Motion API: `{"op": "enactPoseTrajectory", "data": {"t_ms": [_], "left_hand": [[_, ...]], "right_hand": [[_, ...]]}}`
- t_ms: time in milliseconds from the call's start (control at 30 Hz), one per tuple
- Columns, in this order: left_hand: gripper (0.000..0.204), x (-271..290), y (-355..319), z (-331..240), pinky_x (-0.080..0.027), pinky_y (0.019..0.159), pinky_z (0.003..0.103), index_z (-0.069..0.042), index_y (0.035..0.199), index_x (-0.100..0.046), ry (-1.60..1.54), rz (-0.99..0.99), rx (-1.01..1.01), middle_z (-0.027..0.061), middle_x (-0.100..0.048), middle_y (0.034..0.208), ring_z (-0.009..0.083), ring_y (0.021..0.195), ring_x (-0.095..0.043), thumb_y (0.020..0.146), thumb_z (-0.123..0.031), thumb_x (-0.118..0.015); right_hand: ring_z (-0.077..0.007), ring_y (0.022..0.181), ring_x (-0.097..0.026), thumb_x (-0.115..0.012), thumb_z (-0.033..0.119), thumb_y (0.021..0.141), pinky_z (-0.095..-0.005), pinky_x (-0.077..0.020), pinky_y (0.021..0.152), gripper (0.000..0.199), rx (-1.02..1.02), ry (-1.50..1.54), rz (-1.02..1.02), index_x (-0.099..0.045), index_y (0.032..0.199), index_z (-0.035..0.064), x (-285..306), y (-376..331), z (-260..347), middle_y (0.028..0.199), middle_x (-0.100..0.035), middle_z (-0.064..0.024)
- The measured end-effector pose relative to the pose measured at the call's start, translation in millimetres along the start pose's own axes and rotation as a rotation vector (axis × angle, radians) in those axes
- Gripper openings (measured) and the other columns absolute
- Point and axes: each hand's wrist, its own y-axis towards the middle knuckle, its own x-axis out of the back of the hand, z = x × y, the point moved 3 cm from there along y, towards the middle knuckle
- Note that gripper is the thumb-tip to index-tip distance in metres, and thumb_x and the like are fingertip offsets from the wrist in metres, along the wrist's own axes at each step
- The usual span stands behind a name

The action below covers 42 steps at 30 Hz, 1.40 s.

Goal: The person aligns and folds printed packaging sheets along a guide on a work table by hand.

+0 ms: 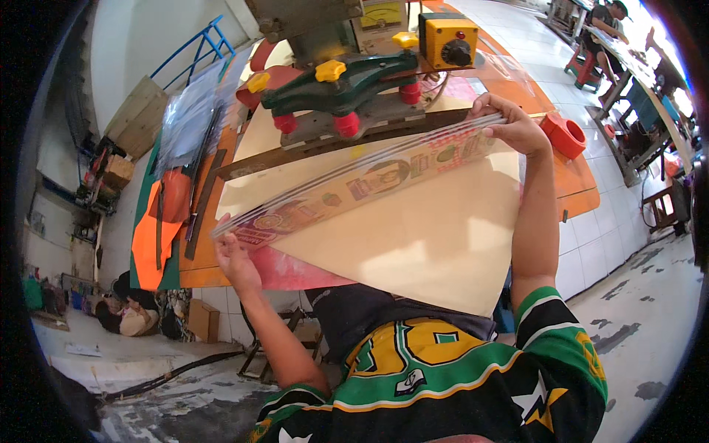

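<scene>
Jersey [436,384] nearest; plastic strip [369,182] slants up rightward.

Dressed in a short-sleeved sports jersey [443,406] of green, black and yellow.
Bears large rounded yellow markings [362,356] with dark outlines, near a small white patch [410,382] with a dark emblem; crossed by curving white and yellow piping [436,395]; decorated with a white star [529,399] on black; banded green, black and white at the right sleeve [545,316]; worn above dark legwear [334,314].
</scene>
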Motion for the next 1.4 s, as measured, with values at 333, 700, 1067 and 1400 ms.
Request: {"op": "enactPoseTrajectory", "data": {"t_ms": [333, 700, 1067, 1400], "left_hand": [[0.045, 20.4, 3.0, 30.4, -0.042, 0.098, 0.034, 0.002, 0.127, -0.049, -0.010, -0.126, 0.030, 0.0114, -0.058, 0.121, 0.0185, 0.112, -0.055, 0.097, -0.031, -0.057], [0.041, 18.1, 9.0, 27.0, -0.041, 0.097, 0.031, -0.001, 0.127, -0.048, -0.015, -0.069, 0.073, 0.0081, -0.056, 0.122, 0.0165, 0.113, -0.053, 0.097, -0.029, -0.058], [0.028, 3.2, 55.8, 36.1, -0.047, 0.088, 0.029, -0.004, 0.115, -0.055, 0.017, 0.119, 0.128, 0.0051, -0.062, 0.109, 0.0138, 0.101, -0.058, 0.093, -0.020, -0.064], [0.030, 4.5, 43.0, 60.3, -0.047, 0.081, 0.025, -0.006, 0.119, -0.055, -0.042, 0.093, 0.265, 0.0020, -0.062, 0.108, 0.0100, 0.095, -0.058, 0.095, -0.023, -0.063]], "right_hand": [[-0.0040, 0.084, -0.053, -0.070, 0.006, 0.082, -0.0213, -0.0448, 0.070, 0.024, -0.056, -0.110, 0.020, -0.061, 0.104, 0.0061, 12.6, -5.8, -6.1, 0.090, -0.058, 0.0049], [-0.0066, 0.087, -0.053, -0.074, 0.017, 0.084, -0.0228, -0.0427, 0.081, 0.024, -0.118, -0.147, -0.075, -0.064, 0.100, 0.0035, 5.8, -14.3, -24.3, 0.093, -0.060, 0.0028], [-0.0122, 0.100, -0.057, -0.077, 0.017, 0.081, -0.0292, -0.0426, 0.093, 0.036, -0.043, -0.057, -0.266, -0.063, 0.110, 0.0025, 21.0, -31.9, -32.6, 0.105, -0.064, -0.0019], [-0.0086, 0.097, -0.054, -0.073, 0.032, 0.086, -0.0250, -0.0408, 0.088, 0.033, -0.011, -0.006, -0.223, -0.059, 0.102, 0.0071, 11.9, -28.9, -39.7, 0.096, -0.060, 0.0017]]}}
